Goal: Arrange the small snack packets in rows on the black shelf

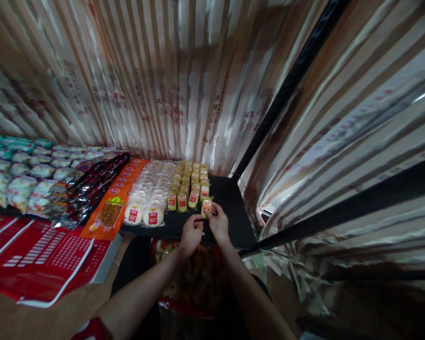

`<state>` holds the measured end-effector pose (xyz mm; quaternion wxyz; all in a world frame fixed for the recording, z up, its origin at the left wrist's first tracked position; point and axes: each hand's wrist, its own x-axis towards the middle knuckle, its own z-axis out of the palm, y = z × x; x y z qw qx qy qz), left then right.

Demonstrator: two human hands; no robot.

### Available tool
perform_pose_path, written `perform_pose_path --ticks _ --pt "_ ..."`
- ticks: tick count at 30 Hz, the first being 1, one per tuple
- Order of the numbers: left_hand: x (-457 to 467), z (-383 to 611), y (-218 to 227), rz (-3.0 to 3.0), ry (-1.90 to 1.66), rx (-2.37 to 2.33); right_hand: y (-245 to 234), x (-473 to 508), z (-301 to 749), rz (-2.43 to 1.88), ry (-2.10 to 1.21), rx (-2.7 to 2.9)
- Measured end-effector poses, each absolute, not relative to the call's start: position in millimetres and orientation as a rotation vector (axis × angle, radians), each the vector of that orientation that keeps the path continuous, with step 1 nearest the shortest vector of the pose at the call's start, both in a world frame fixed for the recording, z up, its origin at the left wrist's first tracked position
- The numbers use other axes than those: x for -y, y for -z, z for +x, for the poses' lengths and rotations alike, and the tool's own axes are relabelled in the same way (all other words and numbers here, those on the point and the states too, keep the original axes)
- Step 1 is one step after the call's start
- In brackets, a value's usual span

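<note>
While left hand (pixel 192 234) and right hand (pixel 218 223) pinch one packet (pixel 207 206), black shelf (pixel 233 208)

We see the small packet (pixel 206 206) in the right hand (pixel 218 222) wrapped in glossy plastic film, and the orange packet (pixel 109 215) is glossy too. The black worktop (pixel 233 208) looks matt and smooth. The striped sheet (pixel 163 71) shines like thin foil or plastic. The red printed sheet (pixel 46 255) looks like smooth paper.

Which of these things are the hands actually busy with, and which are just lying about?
Busy with: small yellow packet, pinched by the right hand, left hand beside it; yellow packet rows behind; black shelf.
Lying about: white round packs; orange packs; dark packs; red carton; striped curtain.
</note>
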<state>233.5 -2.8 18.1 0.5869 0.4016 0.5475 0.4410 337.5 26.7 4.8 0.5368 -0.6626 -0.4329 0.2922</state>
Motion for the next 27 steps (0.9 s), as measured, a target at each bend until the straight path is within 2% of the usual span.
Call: perform_pose_path --ticks 27 --pt "-21.5 245.0 -7.3 1.063 -1.201 -1.374 1.7 -57.9 348.2 -1.645 -0.524 1.218"
